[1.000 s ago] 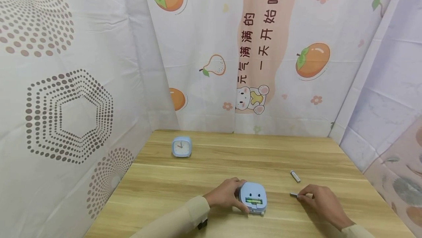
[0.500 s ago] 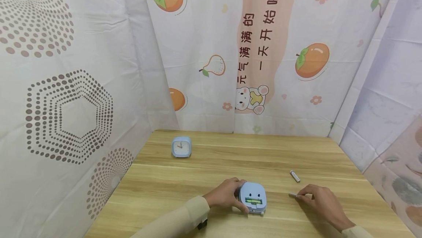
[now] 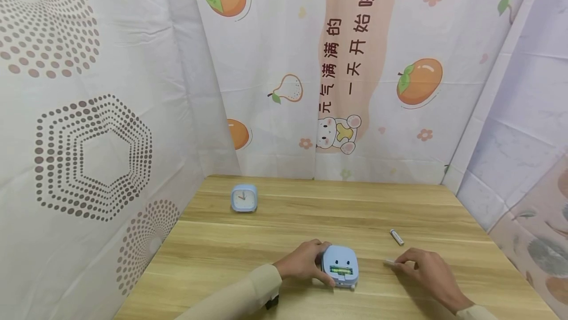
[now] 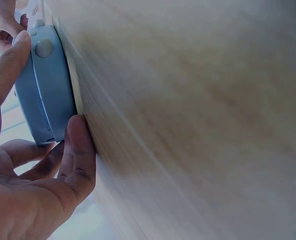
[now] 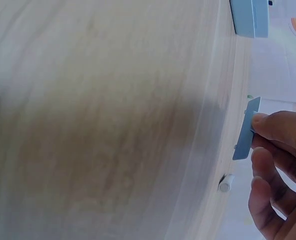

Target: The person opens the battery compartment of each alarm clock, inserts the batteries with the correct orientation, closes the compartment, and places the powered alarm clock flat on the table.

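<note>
A light blue alarm clock (image 3: 340, 254) lies face down on the wooden table, its back upward. Its battery compartment has no lid on it, and a green battery (image 3: 341, 270) sits inside. My left hand (image 3: 303, 262) grips the clock from the left, thumb and fingers at opposite edges, as the left wrist view shows. To the right of the clock, my right hand (image 3: 429, 275) pinches a small blue battery cover (image 5: 247, 131) between thumb and fingers. In the right wrist view the cover is tilted, with small tabs along one edge, just over the table.
A white battery (image 3: 397, 237) lies on the table (image 3: 310, 211) beyond my right hand. Another light blue clock (image 3: 244, 197) stands at the back left, facing me. Printed curtains (image 3: 275, 39) enclose the table at the back and both sides.
My right hand has moved slightly left toward the clock, turning the battery cover a little as it goes. The left hand and the clock stay put.
</note>
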{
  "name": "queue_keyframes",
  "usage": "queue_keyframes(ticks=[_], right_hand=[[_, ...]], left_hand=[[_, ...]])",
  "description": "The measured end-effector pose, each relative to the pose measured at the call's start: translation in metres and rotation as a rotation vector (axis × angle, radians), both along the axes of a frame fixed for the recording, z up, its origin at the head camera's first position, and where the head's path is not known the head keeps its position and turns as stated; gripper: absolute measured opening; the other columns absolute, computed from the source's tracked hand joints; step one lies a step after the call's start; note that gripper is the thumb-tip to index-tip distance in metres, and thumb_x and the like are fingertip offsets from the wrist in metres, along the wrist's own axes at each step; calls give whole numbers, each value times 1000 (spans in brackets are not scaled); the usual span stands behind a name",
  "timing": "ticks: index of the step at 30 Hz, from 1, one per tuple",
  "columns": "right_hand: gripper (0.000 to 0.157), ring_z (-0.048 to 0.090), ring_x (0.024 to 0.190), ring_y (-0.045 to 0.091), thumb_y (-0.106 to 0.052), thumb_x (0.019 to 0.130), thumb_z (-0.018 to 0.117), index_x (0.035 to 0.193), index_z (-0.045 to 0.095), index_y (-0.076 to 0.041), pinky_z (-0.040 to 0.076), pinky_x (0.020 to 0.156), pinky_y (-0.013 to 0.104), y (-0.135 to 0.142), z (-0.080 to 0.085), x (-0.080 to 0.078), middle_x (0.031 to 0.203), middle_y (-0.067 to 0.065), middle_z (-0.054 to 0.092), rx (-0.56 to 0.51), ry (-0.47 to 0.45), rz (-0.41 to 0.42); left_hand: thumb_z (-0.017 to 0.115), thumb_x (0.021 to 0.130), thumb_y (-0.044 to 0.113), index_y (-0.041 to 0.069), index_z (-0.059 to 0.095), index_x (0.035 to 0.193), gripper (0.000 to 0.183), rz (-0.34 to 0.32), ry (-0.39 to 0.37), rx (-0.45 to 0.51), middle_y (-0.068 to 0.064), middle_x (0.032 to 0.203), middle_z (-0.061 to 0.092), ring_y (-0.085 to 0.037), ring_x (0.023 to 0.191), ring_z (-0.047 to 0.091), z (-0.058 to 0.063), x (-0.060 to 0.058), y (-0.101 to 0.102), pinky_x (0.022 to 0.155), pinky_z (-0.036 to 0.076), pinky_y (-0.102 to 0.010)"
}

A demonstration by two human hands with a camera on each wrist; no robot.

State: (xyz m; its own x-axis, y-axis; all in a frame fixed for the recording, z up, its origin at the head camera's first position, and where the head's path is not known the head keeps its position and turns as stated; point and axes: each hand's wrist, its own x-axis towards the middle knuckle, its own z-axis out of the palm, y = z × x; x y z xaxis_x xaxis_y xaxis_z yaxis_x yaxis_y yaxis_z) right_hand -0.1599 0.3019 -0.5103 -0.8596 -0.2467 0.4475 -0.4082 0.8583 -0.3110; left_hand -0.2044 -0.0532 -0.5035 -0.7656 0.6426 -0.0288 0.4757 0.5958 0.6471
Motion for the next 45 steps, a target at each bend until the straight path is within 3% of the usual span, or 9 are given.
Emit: queue_keyframes(ticks=[16, 24, 38, 45], right_hand=[[19, 39, 57, -9, -14, 74, 91, 78, 77, -27, 35, 48, 19, -31, 8, 6, 78, -24, 62, -39, 62, 60], [21, 39, 57, -11, -11, 73, 91, 78, 76, -25, 35, 48, 17, -47, 14, 11, 81, -23, 63, -48, 142, 164], [10, 39, 57, -12, -27, 85, 86, 80, 78, -23, 33, 47, 11, -55, 14, 13, 81, -22, 63, -88, 161, 204], [18, 39, 56, -11, -13, 76, 90, 79, 77, -25, 35, 46, 14, -61, 15, 16, 81, -23, 62, -100, 149, 196]], left_hand=[[92, 74, 43, 8, 49, 153, 96, 1, -5, -3, 4, 126, 58, 0, 95, 51, -1, -1, 1, 85, 48, -19], [92, 74, 44, 8, 48, 153, 97, -2, 1, 0, 5, 124, 58, 0, 93, 51, -4, -2, 0, 82, 48, -18], [92, 75, 44, 9, 50, 152, 94, -10, 5, 2, 6, 121, 58, 1, 94, 51, -3, -2, 0, 83, 48, -19], [92, 74, 44, 9, 51, 151, 94, -14, 6, 7, 7, 120, 58, 0, 93, 51, -4, -3, 0, 83, 47, -18]])
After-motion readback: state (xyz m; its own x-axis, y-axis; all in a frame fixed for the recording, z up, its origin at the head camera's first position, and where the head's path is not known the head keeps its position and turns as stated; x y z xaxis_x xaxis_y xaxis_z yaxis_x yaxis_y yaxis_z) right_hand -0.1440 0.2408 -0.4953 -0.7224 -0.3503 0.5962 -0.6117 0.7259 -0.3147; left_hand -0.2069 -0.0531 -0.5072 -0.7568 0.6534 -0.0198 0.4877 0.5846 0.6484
